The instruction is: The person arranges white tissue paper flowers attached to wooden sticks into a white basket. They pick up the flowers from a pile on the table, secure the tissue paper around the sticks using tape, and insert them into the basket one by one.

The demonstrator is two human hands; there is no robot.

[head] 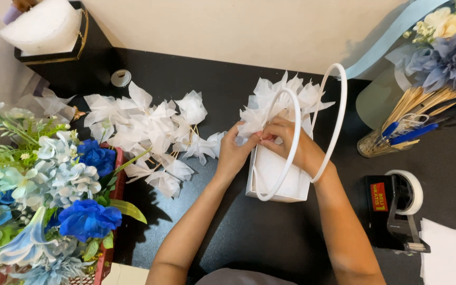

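Observation:
A white gift bag (pixel 278 174) with two hoop handles (pixel 333 121) stands on the black table (pixel 249 232). White tissue-paper tufts (pixel 281 97) stick out of its top. My left hand (pixel 234 153) and my right hand (pixel 290 140) meet at the bag's front edge. Both pinch a white tissue tuft (pixel 252 125) there. My right wrist passes through the near hoop. A heap of white tissue tufts on thin wooden sticks (pixel 149 129) lies on the table to the left of my left hand.
A red basket (pixel 113 179) of blue, white and green artificial flowers fills the left. A black tape dispenser (pixel 391 211) and white sheets (pixel 452 256) sit at right. A jar of sticks and pens (pixel 397 129), a blue flower bouquet (pixel 449 50) and a black box (pixel 54 37) stand behind.

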